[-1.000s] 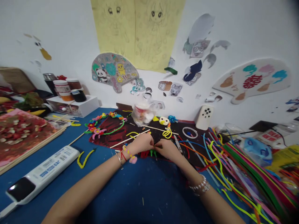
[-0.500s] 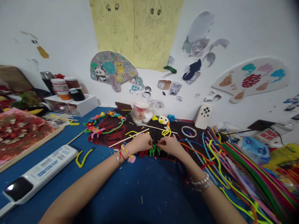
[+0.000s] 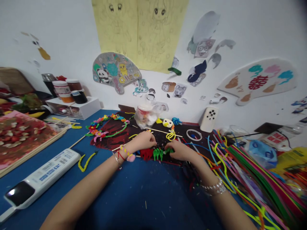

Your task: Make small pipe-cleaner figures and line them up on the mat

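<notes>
Far left: white boxy device (image 3: 39,179) lying on the blue table (image 3: 129,195). Next, a bent yellow fuzzy strip (image 3: 86,162), then a flower-covered ring (image 3: 106,126) partly on the dark, red-stained mat (image 3: 116,139). Your left hand (image 3: 144,141) is over the mat, thumb and fingertips drawn close; cannot tell whether anything is pinched. Below it, red fuzzy pieces (image 3: 145,154), bunched near the mat's near edge. Just right, the green pieces (image 3: 157,154): bright, fuzzy, rounded, side by side between your hands. Your right hand (image 3: 178,150) curls down at another bit of green; its grip is hidden, cannot tell. Open room: blue surface between your forearms, on your side of the mat edge. Right: loose coloured strips (image 3: 259,179) crowd beside your right forearm, limiting sideways room.
</notes>
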The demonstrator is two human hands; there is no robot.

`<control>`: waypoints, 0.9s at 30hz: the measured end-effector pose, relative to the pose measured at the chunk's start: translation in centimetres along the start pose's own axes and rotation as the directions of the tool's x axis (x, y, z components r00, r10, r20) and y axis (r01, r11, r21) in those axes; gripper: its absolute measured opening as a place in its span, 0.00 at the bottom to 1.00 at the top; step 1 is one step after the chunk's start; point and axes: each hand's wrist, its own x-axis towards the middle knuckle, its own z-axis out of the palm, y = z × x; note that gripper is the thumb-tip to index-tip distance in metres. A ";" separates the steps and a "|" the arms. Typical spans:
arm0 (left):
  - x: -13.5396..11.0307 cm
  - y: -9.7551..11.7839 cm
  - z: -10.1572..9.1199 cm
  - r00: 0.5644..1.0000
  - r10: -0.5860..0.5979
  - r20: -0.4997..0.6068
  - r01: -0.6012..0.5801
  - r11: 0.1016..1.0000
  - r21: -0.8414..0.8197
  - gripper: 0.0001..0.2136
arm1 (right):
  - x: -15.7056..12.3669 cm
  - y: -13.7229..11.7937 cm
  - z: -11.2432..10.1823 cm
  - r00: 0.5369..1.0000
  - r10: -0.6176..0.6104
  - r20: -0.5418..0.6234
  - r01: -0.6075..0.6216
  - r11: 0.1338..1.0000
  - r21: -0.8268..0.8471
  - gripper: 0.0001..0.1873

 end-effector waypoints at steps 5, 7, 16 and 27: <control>0.0 0.1 -0.3 0.998 0.007 -0.060 -0.005 1.000 0.026 0.14 | 0.4 -0.1 0.5 1.000 0.001 -0.017 -0.001 1.000 -0.009 0.11; -0.1 0.3 -0.2 0.998 0.010 -0.061 -0.009 1.000 0.022 0.14 | 0.6 -0.2 0.2 0.999 0.007 -0.038 -0.007 1.000 -0.002 0.09; 0.5 0.3 -0.3 0.998 -0.020 -0.061 0.018 0.999 -0.031 0.14 | 0.3 -0.6 -0.5 0.988 0.046 -0.145 -0.043 0.999 0.021 0.11; 0.5 0.1 -0.2 0.998 -0.004 -0.068 0.001 0.999 -0.051 0.13 | 1.3 -0.2 1.0 0.977 0.038 -0.209 -0.012 0.992 0.124 0.08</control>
